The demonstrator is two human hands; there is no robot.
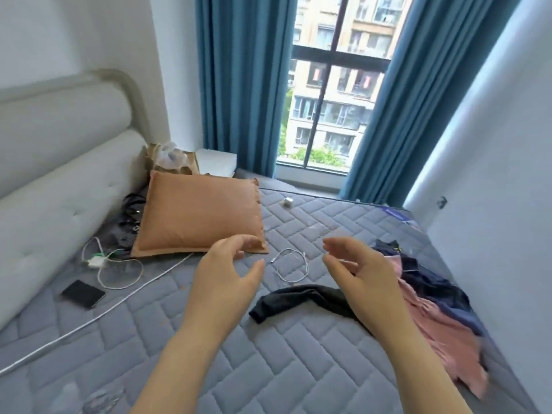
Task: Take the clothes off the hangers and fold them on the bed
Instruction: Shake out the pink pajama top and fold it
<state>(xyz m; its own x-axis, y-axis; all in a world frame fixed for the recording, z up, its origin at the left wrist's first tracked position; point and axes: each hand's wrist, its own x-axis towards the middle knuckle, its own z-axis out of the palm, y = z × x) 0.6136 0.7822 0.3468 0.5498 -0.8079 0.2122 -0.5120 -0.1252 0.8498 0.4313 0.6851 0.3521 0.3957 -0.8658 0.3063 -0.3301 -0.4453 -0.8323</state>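
Head view: left hand and right hand hover apart above the bed, fingers loosely curled, holding nothing. Rumpled black garment lies on the bed just under the right hand; pink and navy pile sits at the bed's right edge (no hanger clearly seen). Judgement: pinch the black garment at two corners, then spread it flat on bare quilting before folding

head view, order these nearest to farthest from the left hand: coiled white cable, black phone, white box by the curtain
From the left hand:
1. coiled white cable, just right of it on the grey quilted mattress
2. flat black phone, off to the left
3. white box, beyond the orange pillow by the blue curtain
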